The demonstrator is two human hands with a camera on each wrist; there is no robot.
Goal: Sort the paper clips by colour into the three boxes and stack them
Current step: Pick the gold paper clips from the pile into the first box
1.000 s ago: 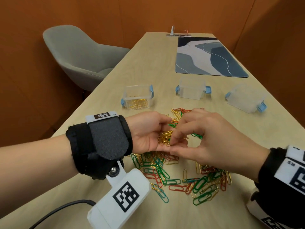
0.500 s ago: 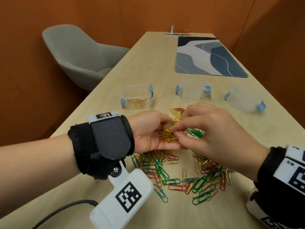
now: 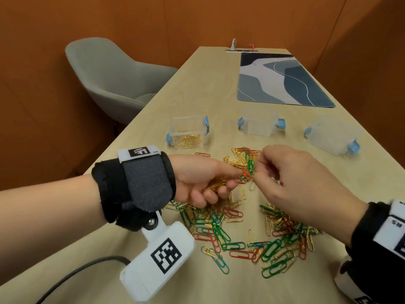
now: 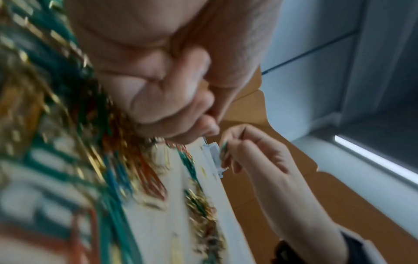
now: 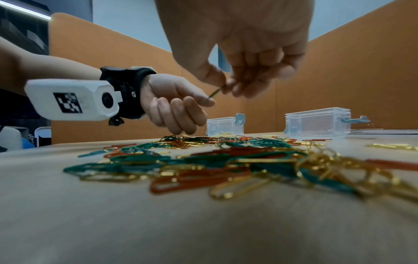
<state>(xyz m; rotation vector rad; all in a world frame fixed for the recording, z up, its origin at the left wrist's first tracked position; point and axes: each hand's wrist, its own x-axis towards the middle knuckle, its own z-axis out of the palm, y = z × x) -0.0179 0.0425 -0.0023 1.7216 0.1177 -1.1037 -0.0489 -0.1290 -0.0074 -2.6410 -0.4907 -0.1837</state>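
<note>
A: What are the hands doing?

B: The left hand (image 3: 203,183) is curled around a bunch of gold clips (image 3: 217,184), just above the table (image 3: 153,288). The right hand (image 3: 291,183) pinches one green clip (image 5: 211,96) between thumb and fingertips. The two hands are almost touching over the pile of paper clips (image 3: 241,233).

A: How will the clips handle?

B: I judge them very light, thin and stiff, with a smooth coating, so they slip easily. They also hook into each other; lifting one may drag neighbours. Better to pinch a single clip at its rounded end and shake it free.

A: And the boxes?

B: The left box (image 3: 188,132) has gold clips inside. The middle box (image 3: 259,121) and the right box (image 3: 332,136) look empty, beyond the pile.
</note>
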